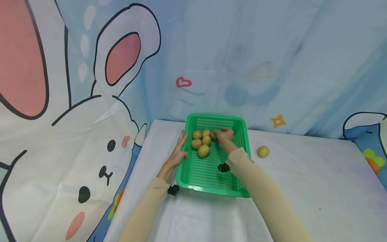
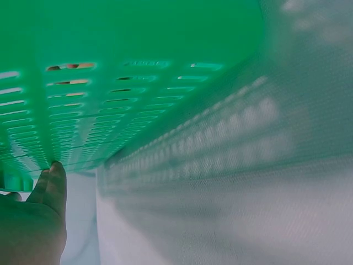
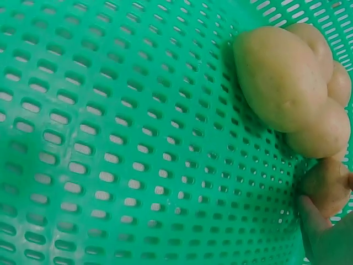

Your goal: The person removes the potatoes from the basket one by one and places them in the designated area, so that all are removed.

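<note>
A green perforated basket (image 1: 208,176) sits on the white table and holds several potatoes (image 1: 203,151) bunched in its far half. My right hand (image 1: 224,135) reaches into the basket, its fingers curled over one potato (image 1: 214,135) at the far side. In the right wrist view a fingertip (image 3: 315,223) touches that potato (image 3: 326,185), which lies beside a larger potato (image 3: 281,83) on the basket floor (image 3: 110,138). My left hand (image 1: 180,145) lies flat with straight fingers against the outside of the basket's left wall. The left wrist view shows that hand (image 2: 47,210) by the wall (image 2: 110,66).
One loose potato (image 1: 263,151) lies on the table (image 1: 302,191) just right of the basket. A cartoon-rabbit cloth (image 1: 90,134) hangs behind and to the left. The table's left edge runs close by my left forearm.
</note>
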The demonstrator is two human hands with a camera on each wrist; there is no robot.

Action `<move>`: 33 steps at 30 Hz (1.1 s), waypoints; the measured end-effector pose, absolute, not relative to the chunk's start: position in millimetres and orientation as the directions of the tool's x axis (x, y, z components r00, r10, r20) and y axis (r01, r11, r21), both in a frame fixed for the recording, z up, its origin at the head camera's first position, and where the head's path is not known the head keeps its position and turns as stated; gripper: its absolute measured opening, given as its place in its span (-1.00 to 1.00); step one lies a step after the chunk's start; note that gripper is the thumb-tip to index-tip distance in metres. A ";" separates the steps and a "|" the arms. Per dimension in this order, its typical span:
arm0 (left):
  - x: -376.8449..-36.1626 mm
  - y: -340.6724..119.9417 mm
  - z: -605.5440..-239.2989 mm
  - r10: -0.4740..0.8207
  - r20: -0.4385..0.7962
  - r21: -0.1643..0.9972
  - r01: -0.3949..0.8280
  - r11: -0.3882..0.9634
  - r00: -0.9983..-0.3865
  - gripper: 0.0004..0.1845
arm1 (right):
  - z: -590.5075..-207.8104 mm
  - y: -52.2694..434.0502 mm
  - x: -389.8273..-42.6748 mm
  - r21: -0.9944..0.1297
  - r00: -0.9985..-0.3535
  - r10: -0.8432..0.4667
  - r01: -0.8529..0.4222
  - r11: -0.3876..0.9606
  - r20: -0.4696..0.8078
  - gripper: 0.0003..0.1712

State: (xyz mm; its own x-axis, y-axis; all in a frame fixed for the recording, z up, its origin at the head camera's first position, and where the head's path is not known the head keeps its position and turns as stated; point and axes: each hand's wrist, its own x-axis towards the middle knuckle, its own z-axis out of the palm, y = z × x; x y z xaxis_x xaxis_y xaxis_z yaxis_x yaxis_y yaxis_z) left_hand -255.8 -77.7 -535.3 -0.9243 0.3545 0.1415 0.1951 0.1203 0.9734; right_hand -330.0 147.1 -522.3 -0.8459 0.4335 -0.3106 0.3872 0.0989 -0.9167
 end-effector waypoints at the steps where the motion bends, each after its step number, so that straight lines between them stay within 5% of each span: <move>1: -255.6 -77.7 -534.2 0.358 0.138 0.973 0.194 0.125 -0.923 0.10 | -522.4 147.8 -330.4 -0.915 -0.845 0.436 0.389 0.106 -0.309 -0.37; 18: -239.1 -83.5 -496.4 0.415 0.122 0.974 0.189 0.124 -0.902 0.04 | -469.7 166.5 -316.6 -0.936 -0.926 0.137 0.342 -0.090 -0.351 -0.36; 33: -245.3 -81.8 -506.8 0.414 0.113 0.981 0.166 0.096 -0.903 0.06 | -401.1 239.6 -314.4 -0.958 -0.944 0.183 0.255 -0.130 -0.276 -0.38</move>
State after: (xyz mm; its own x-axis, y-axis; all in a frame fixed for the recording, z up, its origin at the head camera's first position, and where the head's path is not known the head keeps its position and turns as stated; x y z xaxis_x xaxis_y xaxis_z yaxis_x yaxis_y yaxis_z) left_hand -245.3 -81.8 -506.8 -0.9034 0.4138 0.1127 0.1663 0.0959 0.9814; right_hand -314.4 239.6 -401.1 -0.9437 0.1829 -0.2758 0.2547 -0.1304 -0.9582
